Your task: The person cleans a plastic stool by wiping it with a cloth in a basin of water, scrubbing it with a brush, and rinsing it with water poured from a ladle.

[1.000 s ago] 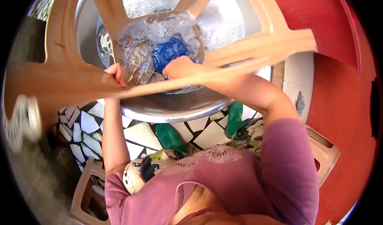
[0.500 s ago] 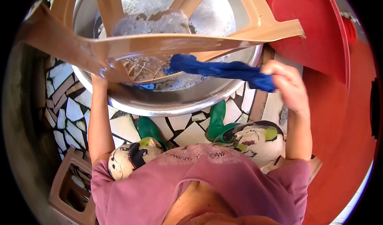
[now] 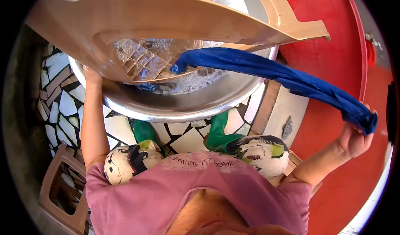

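Observation:
A tan plastic chair point(image 3: 166, 16) lies tilted in a large metal basin point(image 3: 137, 110) of soapy water point(image 3: 187, 82). My left hand point(image 3: 92, 74) is closed on the chair's left edge, its fingers mostly hidden behind the plastic. A long blue cloth point(image 3: 266, 70) stretches from the chair's opening, beside a lattice part point(image 3: 139, 60), out over the basin's right rim. Its outer end is bunched in my right hand point(image 3: 356, 137), whose fingers are closed around it, far to the right.
Irregular white tiles point(image 3: 121, 128) pave the floor under my green boots point(image 3: 218, 130). At the right stands a big red container point(image 3: 321, 30) beside a red surface point(image 3: 333, 180). A brown plastic stool point(image 3: 75, 218) is at lower left. A dark wall runs along the left.
My right hand has swung outward to the right, drawing the blue cloth out much longer. The chair has tilted, its near panel now showing broader, and my left hand has shifted slightly left with it.

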